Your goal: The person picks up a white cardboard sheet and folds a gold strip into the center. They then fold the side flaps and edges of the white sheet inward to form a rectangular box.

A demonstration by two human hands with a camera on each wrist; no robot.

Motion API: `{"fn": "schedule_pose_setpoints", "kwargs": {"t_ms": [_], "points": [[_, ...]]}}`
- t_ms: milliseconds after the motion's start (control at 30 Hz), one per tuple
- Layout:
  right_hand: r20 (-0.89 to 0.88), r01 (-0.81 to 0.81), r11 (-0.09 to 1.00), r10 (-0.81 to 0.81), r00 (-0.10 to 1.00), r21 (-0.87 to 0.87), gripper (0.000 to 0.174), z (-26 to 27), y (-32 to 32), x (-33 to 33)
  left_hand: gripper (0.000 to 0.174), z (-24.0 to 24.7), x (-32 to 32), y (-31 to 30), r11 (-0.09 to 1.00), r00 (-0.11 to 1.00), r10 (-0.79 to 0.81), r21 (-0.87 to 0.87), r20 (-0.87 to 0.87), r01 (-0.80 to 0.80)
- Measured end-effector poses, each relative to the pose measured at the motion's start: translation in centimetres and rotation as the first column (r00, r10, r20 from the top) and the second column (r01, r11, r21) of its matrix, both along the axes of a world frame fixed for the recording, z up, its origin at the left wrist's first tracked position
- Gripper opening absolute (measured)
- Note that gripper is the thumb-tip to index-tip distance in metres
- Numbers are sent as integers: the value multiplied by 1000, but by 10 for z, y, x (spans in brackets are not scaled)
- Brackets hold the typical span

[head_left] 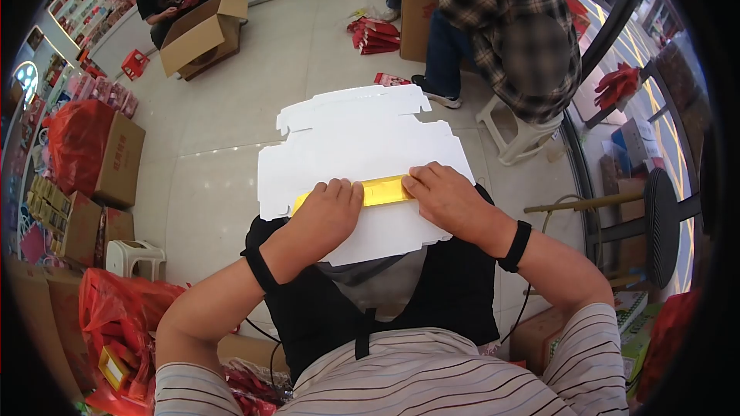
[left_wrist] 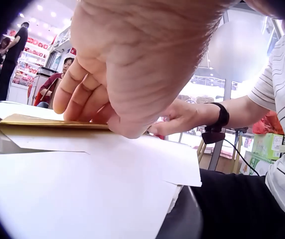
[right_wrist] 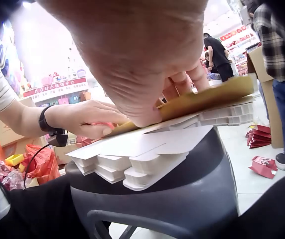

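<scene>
On the lap, at the centre of the head view, the left hand's [head_left: 324, 206] fingers [left_wrist: 77, 99] lie side by side, tips pressing down on a gold strip [head_left: 383, 190]. The right hand [head_left: 445, 199] takes the strip's other end, at 3 o'clock from the left. Its fingers [right_wrist: 192, 79] sit behind the lifted edge with the thumb side in front, which reads as a pinch. Whether the left thumb goes under the strip I cannot tell.

The strip looks like thin foil-faced card: light, springy along its crease, smooth enough to slide under dry fingertips and easy to dent. It is best held at both ends, close to the fold.

It tops a stack of white die-cut box blanks [head_left: 354, 135], flat and stiff but loose, so the sheets could fan out if tilted. The stack rests on a dark plastic stool [right_wrist: 192, 194], overhanging its rounded seat.

Around this is a glossy pale tiled floor [head_left: 223, 185]. Stacked cartons [head_left: 119, 158] and a red bag [head_left: 73, 142] stand at 9 o'clock. At 11 o'clock a seated person bends over an open carton [head_left: 202, 33]. At 1 o'clock another person, in a plaid shirt [head_left: 501, 23], sits on a white stool [head_left: 512, 135].
</scene>
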State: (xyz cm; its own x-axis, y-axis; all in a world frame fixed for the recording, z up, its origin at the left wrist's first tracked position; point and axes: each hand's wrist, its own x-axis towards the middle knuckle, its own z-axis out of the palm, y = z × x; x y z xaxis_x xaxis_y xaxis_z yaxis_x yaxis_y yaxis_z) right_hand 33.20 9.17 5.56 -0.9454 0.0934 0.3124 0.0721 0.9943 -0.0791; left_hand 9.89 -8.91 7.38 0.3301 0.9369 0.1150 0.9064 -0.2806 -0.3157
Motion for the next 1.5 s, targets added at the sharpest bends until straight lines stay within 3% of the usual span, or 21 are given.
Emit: {"fn": "schedule_pose_setpoints", "kwargs": {"t_ms": [233,400,733,833,1000,1167,1267,1367,1500], "points": [[-15,-41,999,42,999,14,38,6,-12,-2,45,2,1,-4,990,978,129,-71,164,-118],[-56,-58,998,57,997,-16,38,6,-32,2,44,-2,-5,-8,993,980,111,-69,165,-101],[67,-73,973,90,994,-218,58,15,-56,18,47,-4,-45,-30,998,972,57,-5,229,-57],[28,-120,951,133,991,-285,58,25,-66,19,47,-6,-70,-29,999,975,30,9,218,-33],[75,-160,969,177,981,-186,69,11,-72,13,47,2,-99,-13,997,961,66,-52,270,-54],[29,-171,963,181,983,-209,58,13,-68,0,46,25,-62,-7,995,840,78,-93,537,-32],[26,-188,943,203,979,-274,58,13,-67,-6,29,33,-23,-13,991,867,59,-136,494,11],[19,-219,926,236,972,-308,61,13,-68,-9,31,38,-11,-22,977,935,185,-163,301,-140],[46,-204,918,233,971,-341,64,21,-70,-13,28,44,2,-45,983,906,173,-123,386,-135]]}}
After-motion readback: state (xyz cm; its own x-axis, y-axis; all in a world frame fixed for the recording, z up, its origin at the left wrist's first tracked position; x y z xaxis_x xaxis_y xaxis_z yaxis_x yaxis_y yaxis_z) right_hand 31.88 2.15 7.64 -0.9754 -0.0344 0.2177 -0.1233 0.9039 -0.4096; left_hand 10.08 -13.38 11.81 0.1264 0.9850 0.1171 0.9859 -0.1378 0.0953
